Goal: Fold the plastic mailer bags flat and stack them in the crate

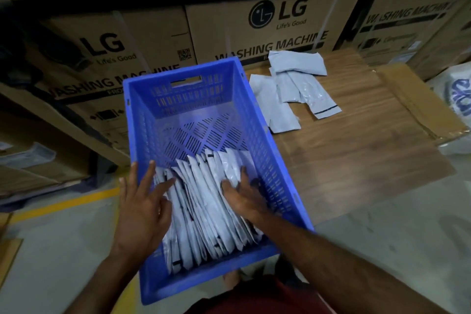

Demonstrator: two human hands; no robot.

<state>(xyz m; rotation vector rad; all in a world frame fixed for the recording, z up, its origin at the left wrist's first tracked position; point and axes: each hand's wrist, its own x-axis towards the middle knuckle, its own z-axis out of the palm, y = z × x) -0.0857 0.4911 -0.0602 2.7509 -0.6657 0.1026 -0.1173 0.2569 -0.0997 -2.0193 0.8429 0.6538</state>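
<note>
Two hands were down in the crate when I looked. Starting at the left, large cardboard boxes (84, 64) printed with washing-machine lettering stood along the back, and a yellow floor line (63, 204) ran below them. My left hand (142, 201) lay over the crate's left wall, fingers straight and spread, so its grip was wide and held nothing; the fingertips reached across the rim toward the leftmost bags. The blue crate (183, 99) was a slotted plastic one with a handle cut-out in its far wall. Its far half showed bare perforated floor. Its near half held a row of folded mailer bags (201, 214), pale grey, standing on edge and leaning against one another. My right hand (244, 196) pressed on the right end of that row with the fingers bent down into the plastic; I could not tell whether that grip actually closed on a bag or only pushed on the row. To the right of the crate, a wooden counter (356, 150) carried several loose mailer bags (290, 89), lying flat and overlapping near the back edge, well apart from the hands. A flattened cardboard sheet (418, 99) lay at the counter's right side, and a white printed sack (458, 92) showed at the frame's edge.
</note>
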